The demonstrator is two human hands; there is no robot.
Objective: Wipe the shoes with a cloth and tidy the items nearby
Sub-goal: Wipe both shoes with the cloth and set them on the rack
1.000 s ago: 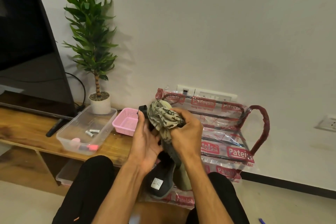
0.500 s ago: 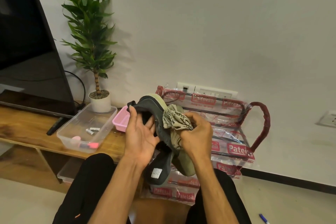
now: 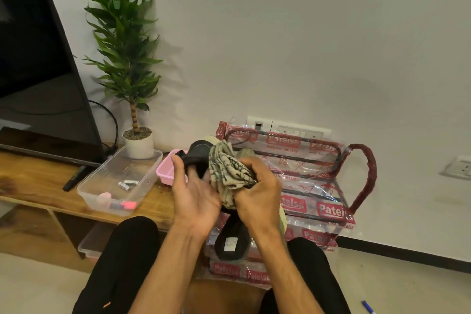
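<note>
The person holds the dark shoe (image 3: 197, 154) up in front of the chest, above the lap and clear of the tabletop (image 3: 30, 181). Its long axis runs from the far end, raised toward the wall, down to the near end, which hangs between the forearms and shows a small label. The left hand (image 3: 196, 194) grips the upper part, with the thumb on the near face and the fingers curled round the edge. The right hand (image 3: 260, 194) is closed on a bunched patterned cloth (image 3: 229, 169) and presses it against the shoe's right flank, just beside the left hand. The cloth hand is therefore already on the shoe. I judge the next stroke would run along that long axis while the left hand steadies it.

A clear plastic tub (image 3: 149, 183) sits near the right end of the tabletop, at the front edge. It holds two batteries (image 3: 128, 184), a pink marker (image 3: 126, 205) and a small pink rounded item (image 3: 104, 196). A pink basket (image 3: 165, 173) sits at the right corner, partly behind the left hand, so its contents are hidden. A plastic-wrapped shoe rack (image 3: 318, 186) stands on the floor past the tabletop's right edge, behind the hands.
</note>
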